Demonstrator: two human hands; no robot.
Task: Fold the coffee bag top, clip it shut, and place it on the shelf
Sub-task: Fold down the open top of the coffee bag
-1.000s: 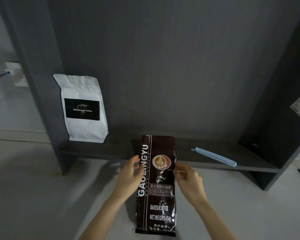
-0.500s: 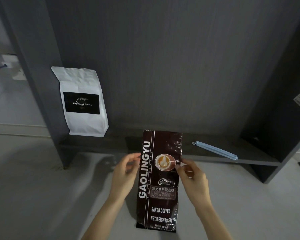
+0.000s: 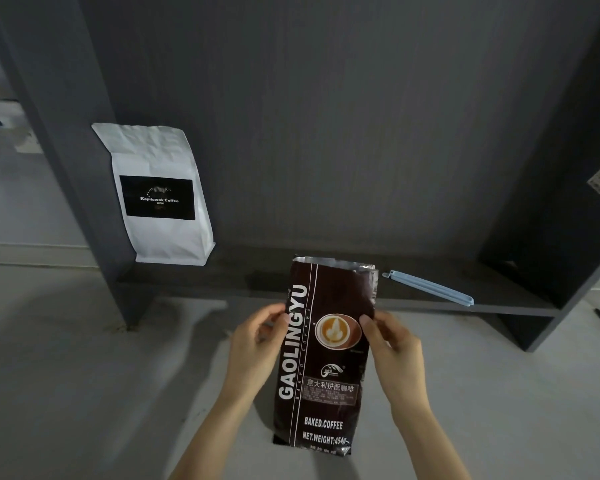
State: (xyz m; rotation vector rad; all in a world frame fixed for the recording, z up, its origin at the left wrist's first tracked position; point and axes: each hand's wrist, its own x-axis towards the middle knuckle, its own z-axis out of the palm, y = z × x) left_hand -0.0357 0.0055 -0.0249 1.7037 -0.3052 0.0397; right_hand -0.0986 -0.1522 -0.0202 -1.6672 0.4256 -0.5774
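A tall dark brown coffee bag [image 3: 323,375] marked GAOLINGYU stands upright on the floor in front of the shelf. Its top edge is unfolded and shows a silver lining. My left hand [image 3: 257,344] grips the bag's left edge at about two thirds of its height. My right hand [image 3: 392,348] pinches the right edge at the same height. A long light blue bag clip [image 3: 430,287] lies on the dark shelf board [image 3: 250,282], just right of the bag's top and apart from both hands.
A white coffee bag [image 3: 160,195] with a black label stands at the shelf's left end against the side panel [image 3: 56,133]. The shelf's right wall [image 3: 568,202] bears a small sticker. Pale floor [image 3: 66,375] lies in front.
The bag's top has risen and widened in view, and my fingers have shifted slightly up its sides. The clip and the white bag have stayed put.
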